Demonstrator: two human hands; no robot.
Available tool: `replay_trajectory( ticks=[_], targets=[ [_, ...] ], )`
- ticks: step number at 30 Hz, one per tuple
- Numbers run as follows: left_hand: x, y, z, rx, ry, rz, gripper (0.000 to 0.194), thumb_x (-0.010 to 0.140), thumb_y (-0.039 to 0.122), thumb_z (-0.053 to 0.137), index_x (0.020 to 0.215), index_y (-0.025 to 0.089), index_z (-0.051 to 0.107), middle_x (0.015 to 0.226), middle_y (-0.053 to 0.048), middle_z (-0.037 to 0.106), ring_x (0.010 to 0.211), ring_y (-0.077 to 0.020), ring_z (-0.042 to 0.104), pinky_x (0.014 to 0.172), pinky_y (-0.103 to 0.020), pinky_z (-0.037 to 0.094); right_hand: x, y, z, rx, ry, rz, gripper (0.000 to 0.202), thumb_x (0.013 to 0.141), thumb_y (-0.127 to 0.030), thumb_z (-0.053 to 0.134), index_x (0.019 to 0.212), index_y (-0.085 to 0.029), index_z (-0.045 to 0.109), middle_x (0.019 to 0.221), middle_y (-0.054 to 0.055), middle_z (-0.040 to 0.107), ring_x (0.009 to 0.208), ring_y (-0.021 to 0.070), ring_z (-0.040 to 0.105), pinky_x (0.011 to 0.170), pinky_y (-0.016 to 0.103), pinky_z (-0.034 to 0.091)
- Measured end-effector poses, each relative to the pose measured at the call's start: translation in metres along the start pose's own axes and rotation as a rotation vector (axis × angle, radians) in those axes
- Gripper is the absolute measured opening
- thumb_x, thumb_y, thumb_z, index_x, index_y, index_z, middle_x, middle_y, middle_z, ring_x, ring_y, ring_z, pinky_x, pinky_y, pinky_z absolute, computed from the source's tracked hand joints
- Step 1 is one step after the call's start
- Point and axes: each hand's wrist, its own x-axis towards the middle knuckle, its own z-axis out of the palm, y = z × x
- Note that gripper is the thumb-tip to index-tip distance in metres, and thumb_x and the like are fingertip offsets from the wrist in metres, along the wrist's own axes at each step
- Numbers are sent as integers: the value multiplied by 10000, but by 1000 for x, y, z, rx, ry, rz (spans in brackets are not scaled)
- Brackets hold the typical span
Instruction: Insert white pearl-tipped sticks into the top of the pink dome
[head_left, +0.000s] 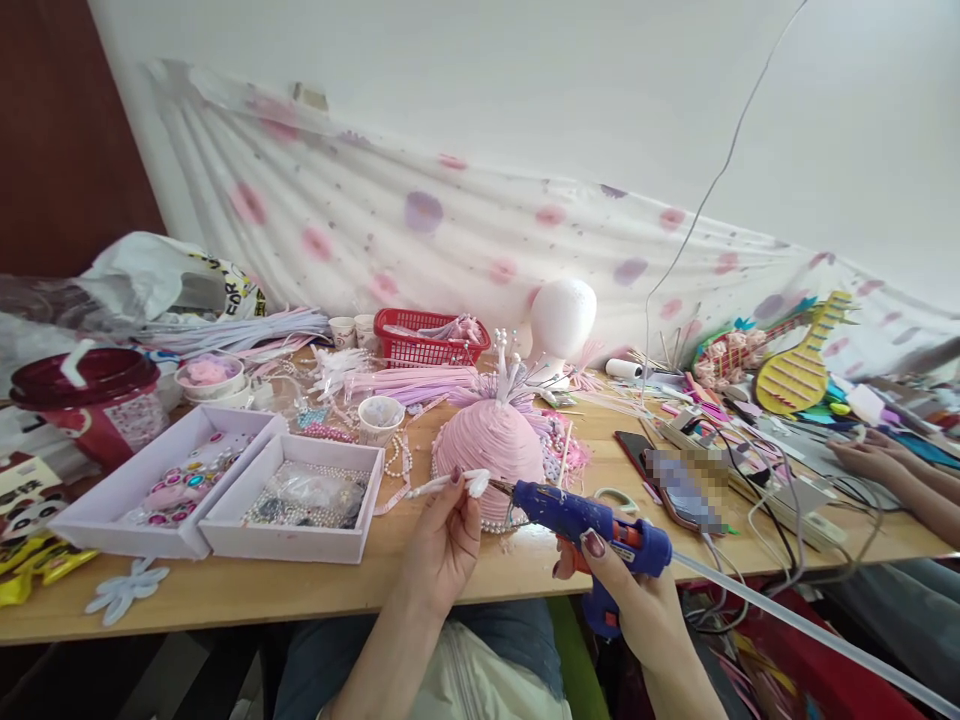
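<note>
My left hand [448,540] pinches a small white pipe-cleaner piece [478,485], with a bud-like end on the right and thin stems trailing left. In my right hand [634,600] is a blue hot glue gun [562,508], its nozzle at or very near the white piece; I cannot tell if they touch. A long translucent glue stick [787,605] runs out of the gun's back. Just behind both hands stands a pink yarn-wrapped dome [487,440], with pearls along its lower edge and pale stems rising from its top. The hands partly cover its front.
White trays of gems [187,480] and pearls [307,490] sit left, beside a red cup [97,410]. Behind are a red basket [431,338] and a white foam head [562,320]. Phones [686,490], cables and a power strip [787,500] lie right, near another person's hands [885,460].
</note>
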Motion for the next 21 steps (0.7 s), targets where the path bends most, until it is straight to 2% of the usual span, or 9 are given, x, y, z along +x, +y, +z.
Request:
replay_trajectory(
  ticks=[3, 6, 10, 13, 16, 19, 21],
  targets=[
    [1, -1, -1, 7, -11, 2, 375, 952, 18, 327, 876, 72, 690, 621, -41, 694, 519, -77, 670, 465, -91, 534, 2, -2, 2, 12, -34, -10, 417, 802, -565, 611, 648, -181, 663, 611, 50, 653, 625, 178, 612, 640, 297, 519],
    [4, 0, -5, 27, -22, 4, 412, 956, 21, 323, 809, 84, 703, 612, -39, 696, 530, -68, 674, 482, -77, 534, 3, -1, -1, 20, 4, -30, 394, 784, -559, 634, 725, -175, 702, 654, 62, 680, 651, 189, 627, 649, 310, 525],
    [9, 2, -11, 57, -65, 33, 424, 931, 1, 382, 697, 113, 718, 663, -44, 720, 573, -71, 689, 510, -73, 542, 15, 14, -21, -78, 112, -33, 421, 781, -572, 621, 707, -170, 721, 594, 45, 648, 574, 165, 597, 520, 260, 479],
    [9, 1, -12, 81, -67, 64, 463, 921, -17, 381, 633, 126, 714, 670, -44, 721, 572, -68, 687, 507, -67, 536, 39, 37, -46, -251, 163, 107, 484, 762, -619, 605, 709, -154, 728, 507, 17, 584, 437, 124, 509, 390, 226, 379],
    [5, -5, -8, 110, -26, 77, 504, 929, -19, 342, 612, 124, 707, 643, -40, 712, 544, -64, 674, 485, -72, 531, 73, 62, -70, -366, 254, 216, 491, 752, -607, 612, 685, -131, 711, 496, 27, 598, 424, 128, 529, 398, 229, 400],
    [2, -11, -4, 130, 22, 96, 518, 930, -23, 323, 604, 122, 699, 630, -33, 710, 524, -63, 665, 477, -81, 533, 107, 85, -90, -311, 315, 261, 448, 766, -543, 618, 836, -108, 696, 711, 96, 714, 488, 155, 611, 450, 254, 471],
    [1, -14, -2, 152, 28, 115, 513, 924, -32, 331, 596, 120, 694, 630, -35, 712, 522, -63, 665, 478, -83, 534, 126, 100, -102, -384, 308, 266, 435, 802, -513, 588, 876, -95, 682, 775, 130, 727, 552, 180, 656, 494, 262, 490]
  ],
)
